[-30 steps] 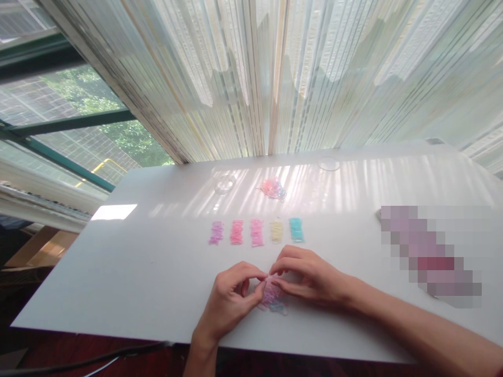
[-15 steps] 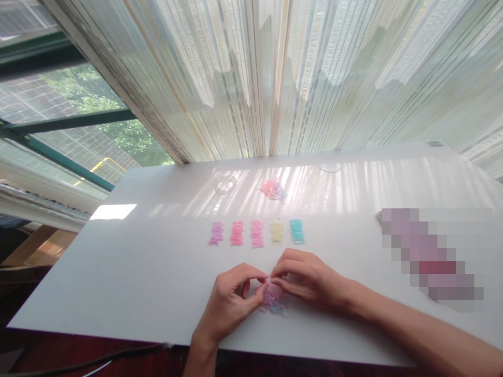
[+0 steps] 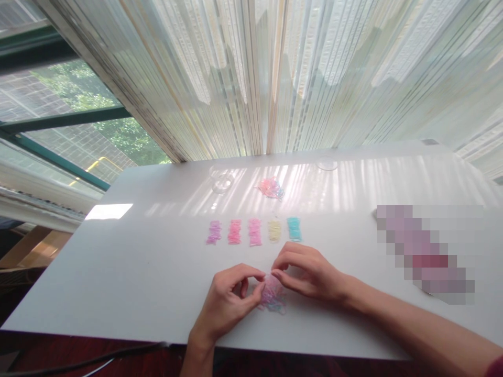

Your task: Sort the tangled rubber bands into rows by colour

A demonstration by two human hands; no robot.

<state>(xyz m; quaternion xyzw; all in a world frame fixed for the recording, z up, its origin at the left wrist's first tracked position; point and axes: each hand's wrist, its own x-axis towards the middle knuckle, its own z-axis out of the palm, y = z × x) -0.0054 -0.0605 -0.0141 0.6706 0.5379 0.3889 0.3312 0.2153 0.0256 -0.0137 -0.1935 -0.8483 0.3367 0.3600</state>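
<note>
And here's the small, tangled heap of thin pastel bands, pink, lilac and pale blue [image 3: 274, 299], on the white desk [image 3: 137, 283], right at the fingertips and slightly to the person's side of them. It's a loose, roundish clump; no clear long axis to call. The left hand [image 3: 223, 298] comes in along its left side, thumb and forefinger curved towards each other, the thumb right by the heap's edge. The right hand [image 3: 310, 275] arrives at the far right, thumb and forefinger tips close together; whether either hand pinches a band, I cannot tell. Neither looks clearly nearer. Beyond the hands, the small turquoise bundle of bands [image 3: 294, 229] ends the row on the right, long axis pointing away from the person, just past the right hand's knuckles.
</note>
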